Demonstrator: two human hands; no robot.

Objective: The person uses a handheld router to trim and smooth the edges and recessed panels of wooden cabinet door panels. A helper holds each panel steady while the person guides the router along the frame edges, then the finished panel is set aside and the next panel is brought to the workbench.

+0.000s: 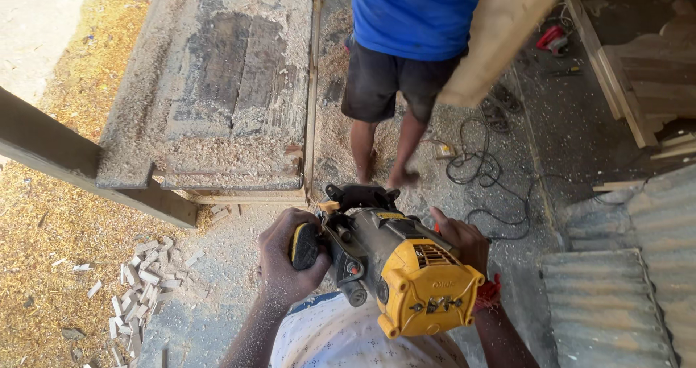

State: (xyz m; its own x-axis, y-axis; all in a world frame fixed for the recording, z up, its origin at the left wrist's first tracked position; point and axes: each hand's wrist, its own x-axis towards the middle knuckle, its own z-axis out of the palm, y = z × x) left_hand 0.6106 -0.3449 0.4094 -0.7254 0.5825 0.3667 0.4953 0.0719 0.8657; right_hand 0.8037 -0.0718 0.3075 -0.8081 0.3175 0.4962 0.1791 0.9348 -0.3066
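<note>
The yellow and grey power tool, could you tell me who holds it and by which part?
The yellow and grey power tool is held by both hands: the left hand grips its black front handle; the right hand holds its far side.

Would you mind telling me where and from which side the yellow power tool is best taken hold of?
Probably by the black front handle, from the left, where the left hand already wraps it with its fingers. The power tool has a bulky yellow motor housing, too wide to close fingers around, so the right hand only steadies its far side.
</note>
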